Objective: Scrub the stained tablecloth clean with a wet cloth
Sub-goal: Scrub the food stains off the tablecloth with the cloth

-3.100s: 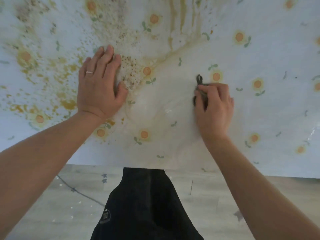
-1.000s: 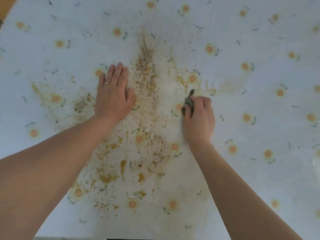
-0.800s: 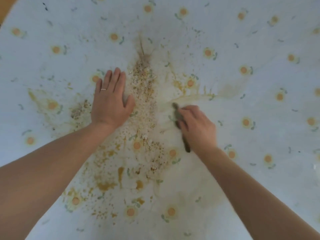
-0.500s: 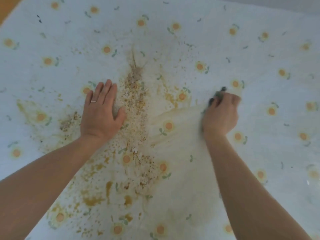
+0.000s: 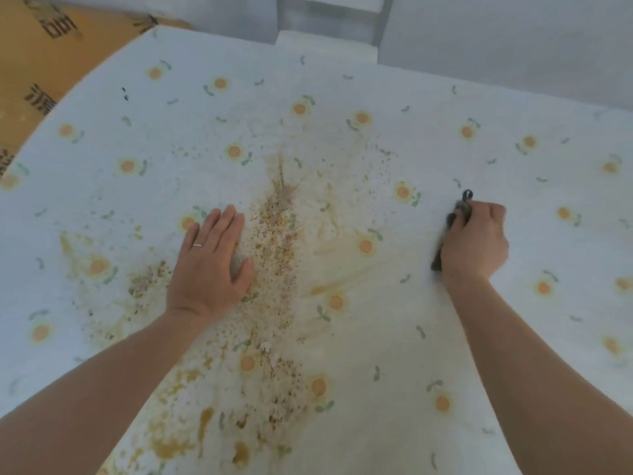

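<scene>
A white tablecloth (image 5: 445, 138) with small orange flowers covers the table. A band of brown-yellow stains and crumbs (image 5: 277, 255) runs down its middle, with paler smears to the right. My left hand (image 5: 212, 262) lies flat with straight fingers on the cloth just left of the stains; it wears a ring. My right hand (image 5: 474, 243) grips a dark grey wet cloth (image 5: 448, 228) and presses it on the tablecloth well right of the stains. Only the cloth's edge and a small loop show past my fingers.
A brown cardboard box (image 5: 51, 60) with dark print stands beyond the table's far left edge. A pale wall with a white frame (image 5: 329, 15) lies behind the far edge.
My right hand swept the wet cloth from the stained middle out to the right, leaving a paler smeared patch. The view tilted up, showing the far edge. My left hand stayed flat.
</scene>
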Tool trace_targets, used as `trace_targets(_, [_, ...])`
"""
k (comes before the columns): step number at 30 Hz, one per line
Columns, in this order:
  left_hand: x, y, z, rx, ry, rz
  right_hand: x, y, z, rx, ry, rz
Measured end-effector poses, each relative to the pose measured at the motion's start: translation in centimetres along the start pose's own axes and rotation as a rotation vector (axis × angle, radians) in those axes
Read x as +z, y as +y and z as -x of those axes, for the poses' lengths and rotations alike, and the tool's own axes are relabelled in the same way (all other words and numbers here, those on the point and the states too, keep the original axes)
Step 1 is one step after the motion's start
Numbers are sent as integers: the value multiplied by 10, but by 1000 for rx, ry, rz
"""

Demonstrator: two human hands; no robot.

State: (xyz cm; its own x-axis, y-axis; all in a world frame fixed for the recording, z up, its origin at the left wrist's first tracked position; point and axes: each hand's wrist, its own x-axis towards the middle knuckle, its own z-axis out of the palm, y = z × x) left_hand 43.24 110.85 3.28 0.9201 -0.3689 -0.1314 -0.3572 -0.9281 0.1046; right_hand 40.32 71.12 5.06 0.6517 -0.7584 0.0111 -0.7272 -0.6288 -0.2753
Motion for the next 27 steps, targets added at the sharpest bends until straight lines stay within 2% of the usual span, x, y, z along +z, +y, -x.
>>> trace_targets(2, [2, 0, -1, 10, -10, -11, 7, -34, 12, 6, -3, -32])
trace_targets(7, [-1, 2, -3, 22, -41, -54, 31, -103, 92, -533, -178, -114])
trace_targets(10, [-5, 2, -19, 64, -43, -24, 35, -102, 102, -726, -177, -110])
trace_targets(12, [-13, -3, -54, 81, -41, -9, 33, -91, 88, -790, -164, -75])
trace_targets(14, [-18, -6, -96, 98, -28, 5, 25, -71, 55, -722, -144, 0])
trace_targets(19, [-12, 0, -130, 105, 43, -23, -1, -14, -58, -85, 28, 102])
trace_targets(21, [-12, 0, -129, 98, 26, -3, 2, -17, -76, 56, 53, 122])
trace_targets(22, [-12, 3, -127, 97, 20, -6, 5, -27, -75, 80, 54, 112])
trace_targets(24, [-13, 1, -126, 84, 24, -11, 18, -66, -57, -23, 24, 61])
trace_targets(27, [-14, -1, -127, 78, 32, -14, 38, -119, -4, -405, -117, 13])
